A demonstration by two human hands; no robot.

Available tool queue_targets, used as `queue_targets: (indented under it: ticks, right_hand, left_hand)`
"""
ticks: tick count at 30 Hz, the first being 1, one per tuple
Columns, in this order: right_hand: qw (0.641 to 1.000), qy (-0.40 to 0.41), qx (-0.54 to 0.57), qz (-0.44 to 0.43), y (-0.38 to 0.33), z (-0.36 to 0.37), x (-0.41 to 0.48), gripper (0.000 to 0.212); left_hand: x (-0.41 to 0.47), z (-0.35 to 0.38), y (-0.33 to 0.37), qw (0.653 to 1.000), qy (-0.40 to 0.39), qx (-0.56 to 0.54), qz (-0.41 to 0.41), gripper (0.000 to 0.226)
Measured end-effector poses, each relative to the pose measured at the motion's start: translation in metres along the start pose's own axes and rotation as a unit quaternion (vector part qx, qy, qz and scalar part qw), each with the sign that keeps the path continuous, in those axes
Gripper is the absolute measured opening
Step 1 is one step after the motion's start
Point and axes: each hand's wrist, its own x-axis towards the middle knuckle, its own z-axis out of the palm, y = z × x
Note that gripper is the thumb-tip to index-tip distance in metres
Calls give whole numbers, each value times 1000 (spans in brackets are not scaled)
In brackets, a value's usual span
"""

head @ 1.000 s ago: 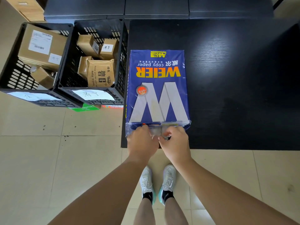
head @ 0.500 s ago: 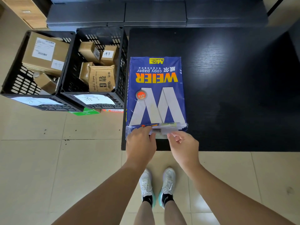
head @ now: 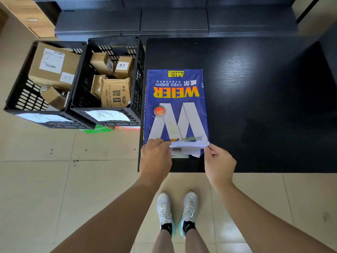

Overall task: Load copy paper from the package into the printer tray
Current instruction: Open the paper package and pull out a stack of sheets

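Spreading apart since a second ago, when both were bunched at the middle of the package's near end, the hands now work opposite corners of the copy paper package (head: 176, 106): the left hand (head: 156, 157) is clenched on the near-left corner of the wrapper, the right hand (head: 218, 162) pinches the near-right corner. Between them the wrapper has torn open, with white sheet edges and loose scraps showing, so I judge the ream nearly ready to slide out. No printer tray is in view. The package lies flat on the black bench (head: 255, 106), beside the black crates (head: 109, 79). Its print reads "WEIER", "copy paper", "A4" and "70".
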Motion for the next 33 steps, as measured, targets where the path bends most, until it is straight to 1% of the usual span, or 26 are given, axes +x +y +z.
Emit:
queue_targets:
  ticks: [4, 5, 10, 17, 20, 22, 24, 26, 29, 33]
  right_hand:
    - [998, 4, -50, -32, 0, 2, 1, 34]
    - [997, 7, -64, -40, 0, 2, 1, 35]
    - [993, 15, -112, -44, 4, 6, 1, 23]
    - [991, 18, -119, -50, 0, 7, -2, 24]
    - [990, 21, -125, -60, -3, 6, -4, 38]
    - [989, 25, -130, -62, -4, 7, -2, 43]
    - [990, 26, -126, -50, -4, 8, 1, 41]
    - [994, 30, -103, -31, -8, 7, 3, 35]
    - [998, 37, -29, 45, -20, 4, 8, 17]
    - [993, 18, 30, 115, -22, 8, 13, 14]
  left_hand:
    - [0, -1, 1, 1000, 2, 2, -2, 23]
    - [0, -1, 1, 1000, 1, 4, -2, 23]
    - [0, -4, 2, 1000, 4, 11, 3, 23]
    - [-1, -5, -1, 1000, -3, 20, 12, 24]
    - [-1, -6, -2, 1000, -2, 21, 16, 24]
    - [-1, -6, -2, 1000, -2, 21, 16, 23]
    - [-1, -6, -3, 1000, -2, 21, 17, 22]
    - [0, -6, -3, 1000, -3, 21, 17, 23]
    - [1, -4, -4, 1000, -4, 20, 15, 25]
    - [1, -2, -4, 1000, -5, 11, 10, 27]
